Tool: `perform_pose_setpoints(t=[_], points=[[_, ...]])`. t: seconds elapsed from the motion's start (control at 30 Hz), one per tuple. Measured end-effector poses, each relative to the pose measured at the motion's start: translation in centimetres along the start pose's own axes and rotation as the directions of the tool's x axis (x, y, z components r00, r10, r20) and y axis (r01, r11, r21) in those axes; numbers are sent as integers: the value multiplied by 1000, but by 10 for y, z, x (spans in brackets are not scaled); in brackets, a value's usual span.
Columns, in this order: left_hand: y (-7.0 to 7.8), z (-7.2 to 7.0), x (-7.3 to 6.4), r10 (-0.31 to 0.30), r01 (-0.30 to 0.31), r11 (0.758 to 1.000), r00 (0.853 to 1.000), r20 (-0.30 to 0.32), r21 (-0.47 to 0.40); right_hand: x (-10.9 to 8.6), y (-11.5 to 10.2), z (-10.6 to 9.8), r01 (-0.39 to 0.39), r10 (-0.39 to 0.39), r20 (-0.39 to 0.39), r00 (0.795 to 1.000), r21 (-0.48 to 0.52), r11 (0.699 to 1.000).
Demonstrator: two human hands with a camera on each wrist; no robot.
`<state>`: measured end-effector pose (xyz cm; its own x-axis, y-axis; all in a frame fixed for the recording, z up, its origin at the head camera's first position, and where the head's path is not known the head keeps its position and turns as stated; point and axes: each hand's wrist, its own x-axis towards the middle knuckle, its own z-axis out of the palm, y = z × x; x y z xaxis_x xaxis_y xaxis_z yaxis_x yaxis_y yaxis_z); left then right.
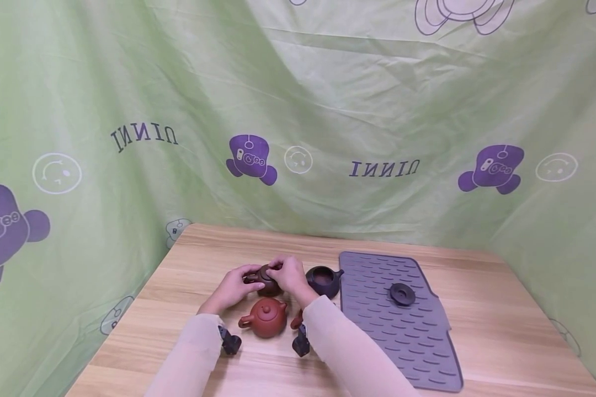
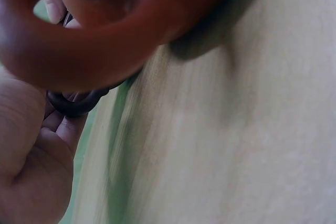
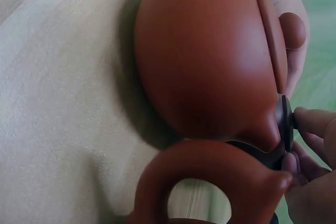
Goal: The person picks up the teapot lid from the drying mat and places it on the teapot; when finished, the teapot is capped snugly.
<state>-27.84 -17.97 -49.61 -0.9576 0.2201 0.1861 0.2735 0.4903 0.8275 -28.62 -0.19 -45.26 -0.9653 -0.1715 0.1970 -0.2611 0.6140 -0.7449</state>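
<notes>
A dark brown teapot (image 1: 269, 288) stands at the back of the group, between my two hands. My left hand (image 1: 232, 288) holds it at the handle side, and its ring handle (image 2: 76, 106) lies against the fingers. The thumb and fingers of my right hand (image 1: 289, 275) pinch the teapot's dark lid (image 3: 286, 124), which is at the top of the pot. Right in front of them sits a red teapot (image 1: 268, 320) with its lid on. Another red teapot (image 1: 297, 320) is mostly hidden behind my right wrist; its handle (image 3: 152, 182) shows in the right wrist view.
To the right of my right hand is a black teapot (image 1: 324, 282) with an uncovered opening. Its spout reaches the edge of a grey ridged mat (image 1: 402, 342). A round black lid (image 1: 402, 295) lies on the mat. Green printed cloth (image 1: 328, 110) hangs behind the wooden table (image 1: 501, 331).
</notes>
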Motion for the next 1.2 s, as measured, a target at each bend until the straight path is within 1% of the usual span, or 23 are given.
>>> perform_pose_setpoints(t=[0.17,0.33,0.43,0.57,0.63,0.73,0.83,0.93,0.97,1.03,1.13,1.2], points=[[1,1,0,-6,6,1000,1000,-2,-10,-1,1,2,-12,12,-15,1000,0,1000],[1,0,2,-14,14,1000,1000,3,15,-2,1,-1,-18,18,-5,1000,-4,1000],[2,-1,4,-25,24,999,1000,13,22,-4,-1,-9,-32,32,14,999,16,999],[7,-3,5,-51,50,998,998,29,32,-8,-6,-29,-35,33,25,999,42,999],[13,-4,5,-60,58,998,998,31,36,-9,-7,-41,-12,11,19,1000,37,999],[26,-5,6,-44,42,998,999,26,53,-12,-5,-59,10,-10,3,1000,24,1000],[43,-3,10,21,-23,996,1000,21,89,-16,3,-76,31,-31,-36,999,-7,999],[60,2,14,78,-80,991,997,25,109,-22,16,-91,26,-29,-77,997,-32,999],[65,4,15,92,-95,990,995,33,104,-24,21,-96,17,-20,-90,996,-42,999],[73,10,16,100,-105,991,993,57,84,-30,30,-106,-2,-4,-109,994,-62,998],[82,22,19,79,-85,995,990,113,49,-38,46,-120,-36,25,-123,992,-87,996],[88,28,21,65,-74,996,986,151,54,-44,55,-128,-56,42,-130,991,-100,993]])
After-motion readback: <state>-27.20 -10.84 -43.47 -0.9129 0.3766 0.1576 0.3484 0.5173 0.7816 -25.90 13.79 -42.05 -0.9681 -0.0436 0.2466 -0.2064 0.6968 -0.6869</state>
